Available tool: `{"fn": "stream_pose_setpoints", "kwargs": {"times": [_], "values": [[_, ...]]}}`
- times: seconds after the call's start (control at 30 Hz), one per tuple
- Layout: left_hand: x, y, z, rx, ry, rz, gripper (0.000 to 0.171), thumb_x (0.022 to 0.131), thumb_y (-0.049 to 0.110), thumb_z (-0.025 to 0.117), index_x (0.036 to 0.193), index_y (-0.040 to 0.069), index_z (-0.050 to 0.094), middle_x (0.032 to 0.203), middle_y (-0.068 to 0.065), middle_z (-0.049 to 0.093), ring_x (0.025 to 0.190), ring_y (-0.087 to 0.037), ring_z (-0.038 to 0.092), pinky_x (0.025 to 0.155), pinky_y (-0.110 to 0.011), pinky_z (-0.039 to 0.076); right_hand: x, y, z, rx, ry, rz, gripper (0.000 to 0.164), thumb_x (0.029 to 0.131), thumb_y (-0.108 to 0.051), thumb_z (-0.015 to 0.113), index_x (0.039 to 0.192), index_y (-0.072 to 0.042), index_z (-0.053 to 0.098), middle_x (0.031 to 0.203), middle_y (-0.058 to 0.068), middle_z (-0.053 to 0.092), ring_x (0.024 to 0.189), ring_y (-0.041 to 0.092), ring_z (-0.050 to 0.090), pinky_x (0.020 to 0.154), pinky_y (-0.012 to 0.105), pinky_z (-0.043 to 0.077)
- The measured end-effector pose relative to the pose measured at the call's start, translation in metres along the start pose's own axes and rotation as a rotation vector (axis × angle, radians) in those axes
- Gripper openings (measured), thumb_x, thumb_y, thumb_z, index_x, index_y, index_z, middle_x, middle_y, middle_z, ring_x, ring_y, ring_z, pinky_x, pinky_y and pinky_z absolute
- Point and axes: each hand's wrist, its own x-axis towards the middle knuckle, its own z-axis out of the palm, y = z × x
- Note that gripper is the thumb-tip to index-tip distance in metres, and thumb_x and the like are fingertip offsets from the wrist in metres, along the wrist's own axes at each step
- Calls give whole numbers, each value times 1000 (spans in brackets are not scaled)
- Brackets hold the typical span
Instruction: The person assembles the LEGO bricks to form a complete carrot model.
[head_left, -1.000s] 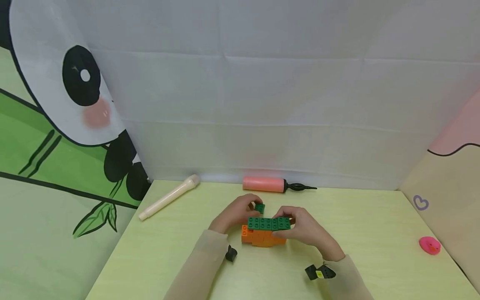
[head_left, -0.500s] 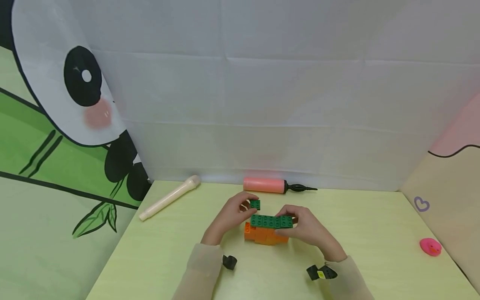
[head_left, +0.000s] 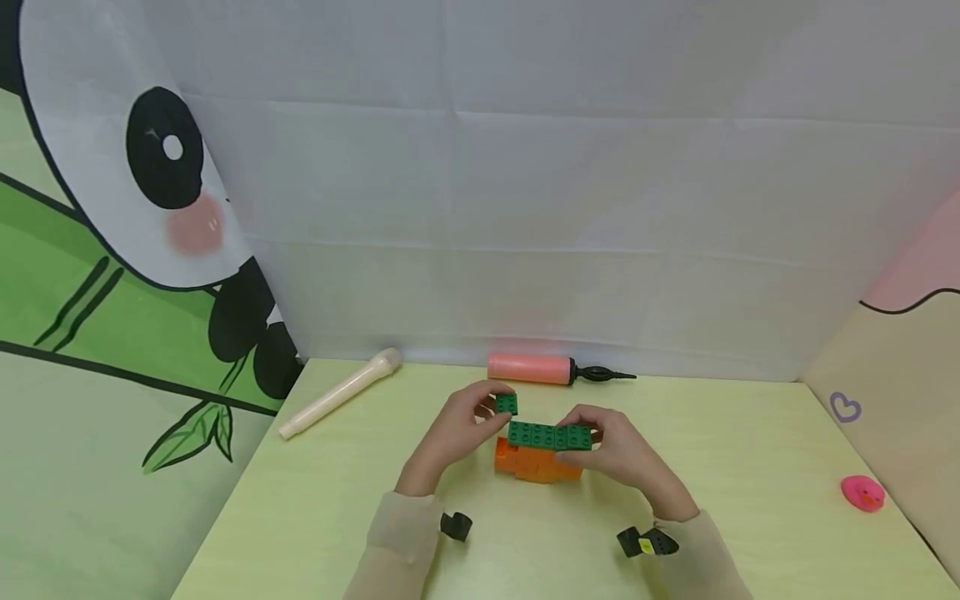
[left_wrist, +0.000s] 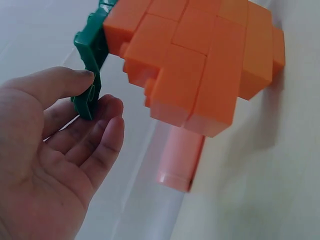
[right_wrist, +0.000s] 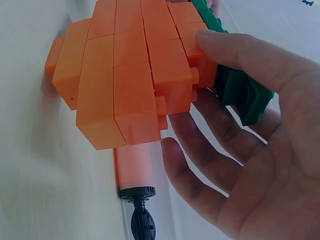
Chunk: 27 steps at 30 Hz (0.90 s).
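An orange block build (head_left: 534,465) with a row of green bricks (head_left: 550,436) along its top is near the middle of the table. My right hand (head_left: 618,450) grips its right end, thumb on the orange bricks (right_wrist: 132,75) in the right wrist view, other fingers behind. Farther back and left, my left hand (head_left: 459,427) pinches a small green brick (head_left: 507,404) between thumb and fingers. From the left wrist, this green brick (left_wrist: 87,102) overlaps the line of the build's green bricks, and the left fingers curl loosely below it.
Behind the hands lies a pink hand pump (head_left: 529,368) with a black nozzle. A pale baton-like stick (head_left: 341,394) lies at the table's back left. Far right is a pink toy duck (head_left: 863,493). A white printed cloth (head_left: 562,183) rises behind the table (head_left: 750,467).
My left hand has drawn the small green brick a little left and back. The right hand and the block build have shifted slightly right and back.
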Motion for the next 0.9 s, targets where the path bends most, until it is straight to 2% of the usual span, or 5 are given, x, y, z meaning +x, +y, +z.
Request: {"fn": "stream_pose_setpoints", "kwargs": {"times": [0.13,0.37,0.63,0.77,0.9], "values": [[-1,9,-1,-26,-5,-7,32,100,15,72,131,16,67,114,7,68,95,-14,65,87,-35,55,1,2,0,-9,9,3,28,85,-23,89,106,-17,73,100,-5,69,87,17,62,82,41,56],[-5,19,-5,-24,-82,53,36,100,12,70,136,16,68,124,5,68,99,-18,66,90,-34,55,0,3,-1,-24,26,16,27,85,-23,88,107,-16,73,99,-6,69,88,18,61,82,42,56],[-2,19,-7,-77,-151,56,32,97,5,71,128,11,70,119,2,68,93,-13,68,92,-34,55,4,7,-5,-13,49,33,28,85,-21,89,108,-16,74,99,-6,70,90,18,62,83,39,56],[0,18,-5,-105,-161,53,31,96,3,70,127,7,70,119,1,68,93,-14,69,92,-34,55,6,8,-7,-10,43,33,28,85,-21,89,108,-15,73,99,-6,70,90,19,61,82,39,56],[3,17,-4,-119,-157,45,30,95,3,69,124,10,71,116,1,69,92,-14,70,89,-32,56,9,9,-10,-6,34,32,28,85,-21,89,108,-15,73,99,-6,70,90,18,61,82,39,56]]}}
